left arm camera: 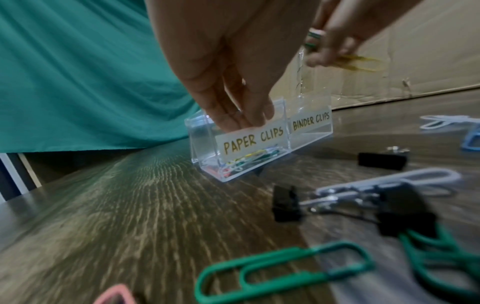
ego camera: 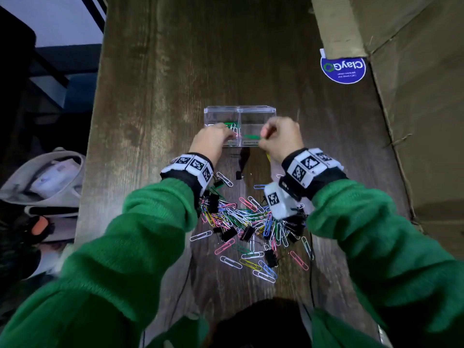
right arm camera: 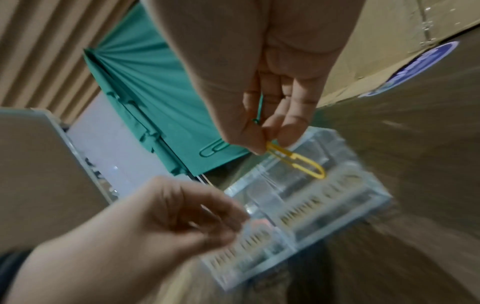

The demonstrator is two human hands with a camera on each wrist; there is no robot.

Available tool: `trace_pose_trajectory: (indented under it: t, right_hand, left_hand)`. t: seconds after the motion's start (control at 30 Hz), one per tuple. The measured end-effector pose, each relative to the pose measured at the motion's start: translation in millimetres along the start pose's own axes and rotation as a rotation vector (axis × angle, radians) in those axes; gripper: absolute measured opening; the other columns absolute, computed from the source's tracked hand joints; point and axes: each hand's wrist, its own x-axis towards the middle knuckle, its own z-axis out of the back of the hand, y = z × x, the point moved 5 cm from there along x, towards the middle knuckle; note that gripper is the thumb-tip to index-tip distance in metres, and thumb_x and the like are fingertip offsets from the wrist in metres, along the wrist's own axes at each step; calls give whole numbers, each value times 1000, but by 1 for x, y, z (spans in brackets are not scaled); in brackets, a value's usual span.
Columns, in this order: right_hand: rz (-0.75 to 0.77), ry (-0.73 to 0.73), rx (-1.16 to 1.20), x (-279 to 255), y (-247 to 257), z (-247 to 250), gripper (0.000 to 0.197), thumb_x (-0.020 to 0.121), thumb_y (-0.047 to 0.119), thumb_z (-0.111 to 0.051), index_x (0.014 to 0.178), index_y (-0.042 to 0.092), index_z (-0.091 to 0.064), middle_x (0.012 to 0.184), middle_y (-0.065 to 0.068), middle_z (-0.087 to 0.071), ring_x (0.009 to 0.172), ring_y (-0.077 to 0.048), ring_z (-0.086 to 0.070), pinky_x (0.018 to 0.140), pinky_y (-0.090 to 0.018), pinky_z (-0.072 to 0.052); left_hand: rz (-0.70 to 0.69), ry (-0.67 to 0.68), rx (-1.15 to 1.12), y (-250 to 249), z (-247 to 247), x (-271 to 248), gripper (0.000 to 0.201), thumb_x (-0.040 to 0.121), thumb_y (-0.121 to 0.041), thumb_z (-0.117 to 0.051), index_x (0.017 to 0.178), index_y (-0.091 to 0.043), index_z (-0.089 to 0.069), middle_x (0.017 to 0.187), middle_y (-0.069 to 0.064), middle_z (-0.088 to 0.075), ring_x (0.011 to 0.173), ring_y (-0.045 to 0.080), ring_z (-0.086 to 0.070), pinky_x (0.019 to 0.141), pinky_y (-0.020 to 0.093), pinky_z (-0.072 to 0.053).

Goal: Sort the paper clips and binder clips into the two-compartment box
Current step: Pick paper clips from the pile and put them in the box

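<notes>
A clear two-compartment box [ego camera: 239, 108] stands mid-table. Its left half is labelled PAPER CLIPS [left arm camera: 253, 139] and holds several coloured paper clips; the right half, labelled BINDER CLIPS [left arm camera: 310, 122], shows nothing inside. My left hand [ego camera: 227, 135] reaches down into the paper-clip half, and the label hides its fingertips [left arm camera: 259, 117]. My right hand [ego camera: 263, 136] hovers above the box's right half and pinches a yellow paper clip [right arm camera: 296, 160], with a green paper clip [ego camera: 251, 136] also in its fingers. A mixed pile of paper clips and black binder clips [ego camera: 246, 222] lies nearer to me.
A lone black binder clip [ego camera: 238, 175] lies between the box and the pile. A large cardboard box [ego camera: 414, 96] with a blue round sticker [ego camera: 342, 70] borders the table's right side. The table's left edge drops to a grey bag [ego camera: 42, 182] on the floor.
</notes>
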Motion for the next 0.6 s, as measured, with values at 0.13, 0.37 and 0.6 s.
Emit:
trace_pose_trajectory:
  t: [0.13,0.37,0.6]
  right_hand:
    - [109,-64,98,17,41,-1,18,72,1,-66,69,19,-63,70,4,-59,70,-11,-55,69,-18,-43]
    - [165,76,54,24,57,-38,16,77,-2,-61,86,5,-72,90,-8,-72,84,-20,-62,85,-22,-49]
    - [135,111,-18,-14,18,-40,19,80,-3,-57,85,6,-73,90,-11,-74,80,-20,-65,87,-31,-54]
  left_hand:
    - [-58,-74,-9,-5,1,-18,29,88,-7,-54,115,-5,-62,113,19,-62,109,37,-55,94,36,-37]
    - [198,-251,-113,25,4,-58,18,84,-1,-54,97,-7,-65,103,15,-61,97,33,-51,84,37,-39]
    - [5,110,-74,10,-31,-67,33,86,-25,-61,119,-21,-60,121,3,-57,113,27,-47,96,38,-37]
